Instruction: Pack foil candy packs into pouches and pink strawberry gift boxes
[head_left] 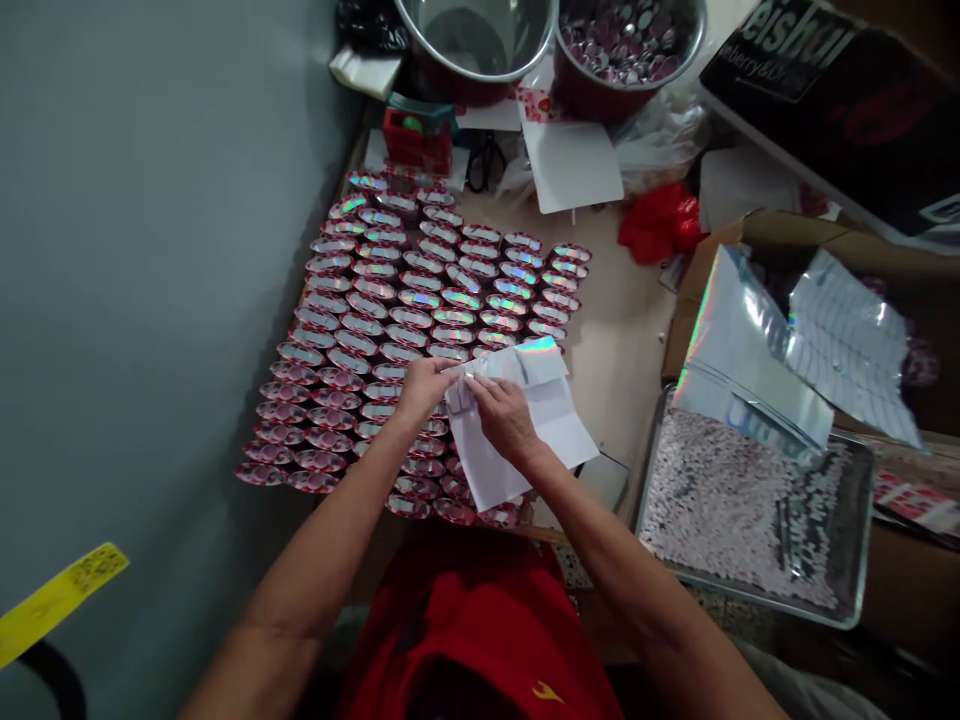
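Note:
A white-backed sticker sheet [559,430], its folded top strip shiny and rainbow-tinted, lies over the near part of rows of small oval-topped packages. My left hand [424,392] pinches the sheet at its upper left corner. Over the sheet, my right hand [501,412] has its fingers closed together at the same corner, close to the left fingertips. Whether a single sticker is between them is too small to tell. Many of the packages [405,318] carry silvery strips on their tops; those at the near left [289,437] show pinkish round pieces without strips.
A metal tray [862,560] of small pale pieces sits at the right, with more shiny sticker sheets [739,340] over its far edge and a cardboard box [686,300]. Two metal pots [480,75] [630,90], a red bag [661,222] and black scissors [486,165] are at the back. A wall [150,250] borders the left.

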